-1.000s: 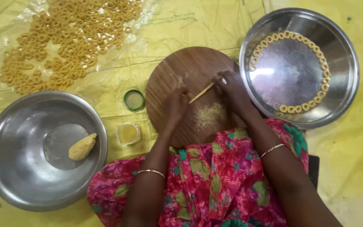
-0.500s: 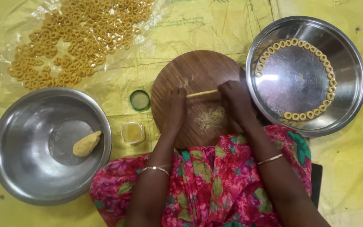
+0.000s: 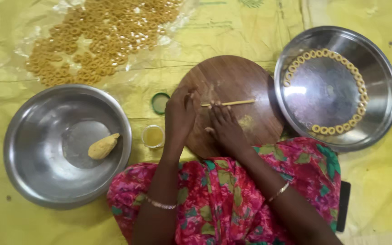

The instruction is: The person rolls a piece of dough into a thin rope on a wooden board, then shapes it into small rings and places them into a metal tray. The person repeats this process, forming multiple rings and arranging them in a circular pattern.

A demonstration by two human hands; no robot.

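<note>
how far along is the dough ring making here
Done: a heap of small dough rings on the yellow sheet, more lining the right steel plate. In hand: both hands, left and right, roll a thin dough rope on the round wooden board. Left: the dough lump in the left steel bowl.

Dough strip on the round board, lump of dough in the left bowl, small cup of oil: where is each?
Dough strip (image 3: pixel 232 103), head view, middle of its exposed length.
Lump of dough (image 3: pixel 102 146), head view, centre of the lump.
Small cup of oil (image 3: pixel 153 136), head view, on the yellow liquid.

Home floor kitchen: steel bowls (image 3: pixel 32 181), dough rings (image 3: pixel 96 41)
</note>
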